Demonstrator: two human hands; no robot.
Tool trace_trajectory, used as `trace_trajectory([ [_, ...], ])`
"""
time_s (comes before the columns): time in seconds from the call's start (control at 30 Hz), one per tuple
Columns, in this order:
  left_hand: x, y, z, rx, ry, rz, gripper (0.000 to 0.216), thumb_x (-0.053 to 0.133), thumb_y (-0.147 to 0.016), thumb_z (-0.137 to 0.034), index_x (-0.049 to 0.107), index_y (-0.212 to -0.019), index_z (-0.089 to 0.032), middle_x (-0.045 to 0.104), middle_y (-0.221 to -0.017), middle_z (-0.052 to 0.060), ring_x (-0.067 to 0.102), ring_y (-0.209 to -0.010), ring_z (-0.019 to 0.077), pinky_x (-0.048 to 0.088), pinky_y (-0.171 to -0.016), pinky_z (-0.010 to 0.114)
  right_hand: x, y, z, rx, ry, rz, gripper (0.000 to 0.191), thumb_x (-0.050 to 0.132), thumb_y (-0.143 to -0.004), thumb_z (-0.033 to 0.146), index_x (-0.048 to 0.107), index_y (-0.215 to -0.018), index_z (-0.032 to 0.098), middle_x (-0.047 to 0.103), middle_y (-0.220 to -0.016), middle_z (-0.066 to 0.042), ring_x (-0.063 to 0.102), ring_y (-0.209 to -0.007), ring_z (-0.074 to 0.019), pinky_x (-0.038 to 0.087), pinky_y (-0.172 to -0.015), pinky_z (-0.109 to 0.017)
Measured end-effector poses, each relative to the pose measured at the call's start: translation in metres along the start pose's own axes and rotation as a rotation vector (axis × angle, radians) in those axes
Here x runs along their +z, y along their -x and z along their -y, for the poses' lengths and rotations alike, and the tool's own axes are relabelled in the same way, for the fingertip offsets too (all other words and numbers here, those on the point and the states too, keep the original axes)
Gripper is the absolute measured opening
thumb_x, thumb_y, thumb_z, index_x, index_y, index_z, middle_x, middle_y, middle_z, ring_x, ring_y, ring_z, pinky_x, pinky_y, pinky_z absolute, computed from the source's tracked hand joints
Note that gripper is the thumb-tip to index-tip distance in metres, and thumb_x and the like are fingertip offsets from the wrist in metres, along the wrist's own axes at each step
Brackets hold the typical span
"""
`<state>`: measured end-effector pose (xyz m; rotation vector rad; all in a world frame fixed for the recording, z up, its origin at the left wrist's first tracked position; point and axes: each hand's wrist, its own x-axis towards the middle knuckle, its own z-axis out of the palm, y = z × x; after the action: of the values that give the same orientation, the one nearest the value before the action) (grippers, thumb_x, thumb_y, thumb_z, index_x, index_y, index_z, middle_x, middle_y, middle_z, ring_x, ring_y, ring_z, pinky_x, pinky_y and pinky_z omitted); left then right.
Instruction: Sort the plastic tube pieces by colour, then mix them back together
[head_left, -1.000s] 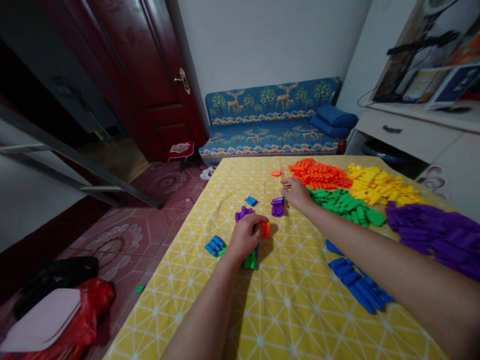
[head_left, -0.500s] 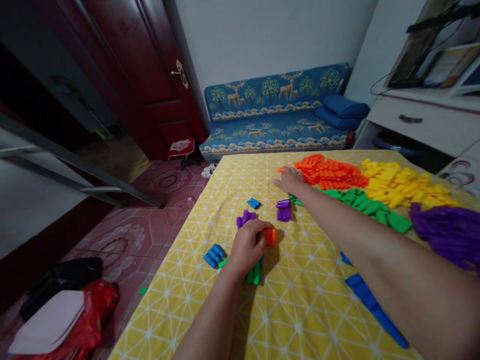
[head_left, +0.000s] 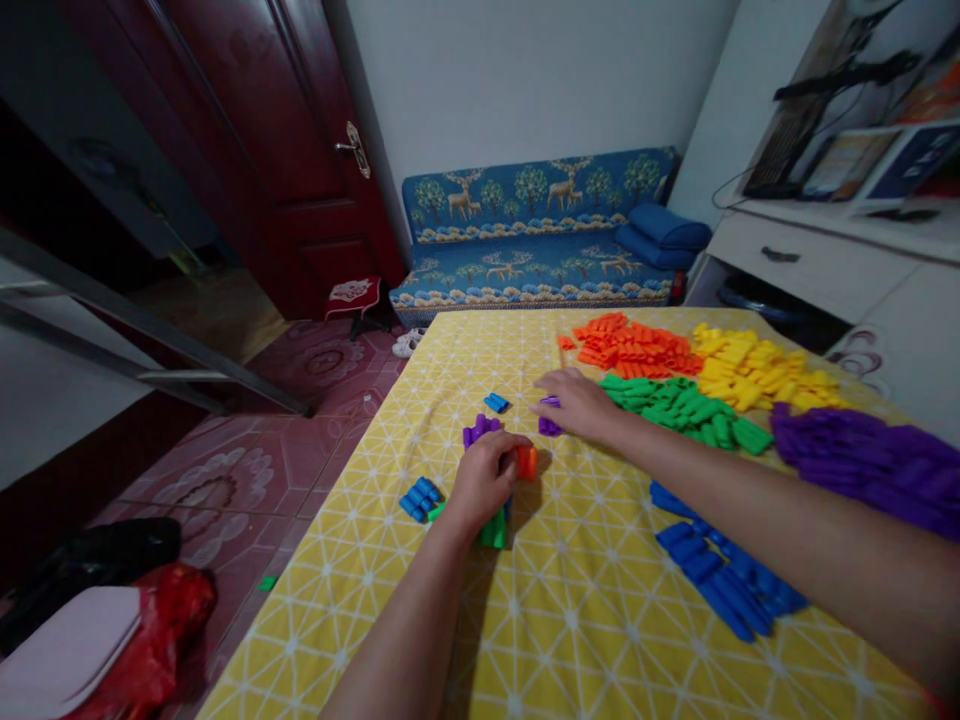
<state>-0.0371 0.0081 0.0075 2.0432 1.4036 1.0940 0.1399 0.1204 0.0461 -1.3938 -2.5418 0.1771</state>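
Seemingly left hand [head_left: 484, 478] around orange block [head_left: 527, 461].

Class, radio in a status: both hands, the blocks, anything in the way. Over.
Left hand shut on a stack with an orange block. Right hand open, resting on purple blocks. Nothing between the hands.

1. The stacked block piece [head_left: 504, 500], near the middle of the frame, is a short column of plastic blocks: an orange block at its upper right, green blocks at its lower end, a strip of blue between. It lies on the yellow cloth, mostly covered.
2. The purple blocks [head_left: 548, 425], just above centre, lie flat, largely hidden.
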Motion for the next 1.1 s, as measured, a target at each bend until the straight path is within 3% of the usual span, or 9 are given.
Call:
trace_trajectory([
  [0.13,0.001,0.000,0.004,0.014,-0.002,-0.012,0.041,0.048,-0.073,-0.002,0.071,-0.104,-0.017,0.072,-0.101,0.007,0.064,-0.097,0.0202,0.048,-0.091,0.033,0.012,0.055,0.031,-0.073,0.004,0.072,0.040,0.062,-0.083,0.023,0.061,-0.123,0.018,0.057,-0.125,-0.012,0.045,-0.120,-0.0273,0.039,-0.102,-0.039],
  [0.33,0.002,0.001,0.008,0.033,0.005,-0.020,0.035,0.047,-0.076,-0.003,0.071,-0.099,-0.016,0.073,-0.097,0.006,0.065,-0.093,0.0187,0.050,-0.087,0.031,0.023,0.130,0.065,0.005,-0.205,-0.110,0.035,0.060,-0.079,0.012,0.062,-0.112,0.022,0.059,-0.115,-0.008,0.048,-0.113,-0.0228,0.043,-0.099,-0.037],
  [0.47,0.003,-0.001,0.010,0.048,-0.018,-0.014,0.034,0.048,-0.076,-0.004,0.071,-0.098,-0.015,0.073,-0.097,0.006,0.066,-0.092,0.0190,0.049,-0.086,0.031,0.031,0.161,0.073,0.115,-0.423,-0.254,0.036,0.069,-0.074,0.021,0.061,-0.110,0.022,0.059,-0.120,-0.007,0.053,-0.113,-0.0235,0.045,-0.099,-0.039],
  [0.57,0.003,-0.002,0.012,0.047,-0.028,-0.013,0.034,0.048,-0.075,-0.004,0.071,-0.098,-0.015,0.073,-0.097,0.006,0.066,-0.091,0.0193,0.050,-0.084,0.030,0.036,0.169,0.068,0.146,-0.578,-0.347,0.034,0.064,-0.078,0.022,0.060,-0.111,0.021,0.059,-0.123,-0.008,0.055,-0.115,-0.0224,0.045,-0.100,-0.040],
  [0.7,0.002,-0.001,0.012,0.046,-0.044,-0.013,0.035,0.048,-0.075,-0.004,0.071,-0.098,-0.016,0.073,-0.098,0.006,0.066,-0.092,0.0194,0.050,-0.084,0.030,0.042,0.167,0.056,0.205,-0.726,-0.372,0.038,0.052,-0.073,0.009,0.060,-0.108,0.021,0.065,-0.112,-0.006,0.062,-0.103,-0.0188,0.050,-0.092,-0.036],
  [0.9,0.001,-0.002,0.009,0.035,-0.043,-0.013,0.034,0.047,-0.076,-0.005,0.071,-0.097,-0.015,0.073,-0.097,0.006,0.066,-0.090,0.0189,0.050,-0.083,0.030,0.042,0.161,0.049,0.131,-0.683,-0.441,0.022,0.061,-0.080,0.018,0.065,-0.101,0.021,0.066,-0.106,-0.006,0.061,-0.101,-0.0201,0.049,-0.092,-0.038],
  [1.1,0.002,-0.003,0.011,0.012,-0.057,0.005,0.034,0.047,-0.077,-0.007,0.071,-0.099,-0.015,0.073,-0.097,0.006,0.066,-0.089,0.0192,0.051,-0.079,0.030,0.016,0.169,0.041,0.152,-0.610,-0.562,0.016,0.063,-0.085,0.028,0.067,-0.099,0.021,0.067,-0.101,-0.007,0.062,-0.097,-0.0209,0.050,-0.088,-0.037],
])
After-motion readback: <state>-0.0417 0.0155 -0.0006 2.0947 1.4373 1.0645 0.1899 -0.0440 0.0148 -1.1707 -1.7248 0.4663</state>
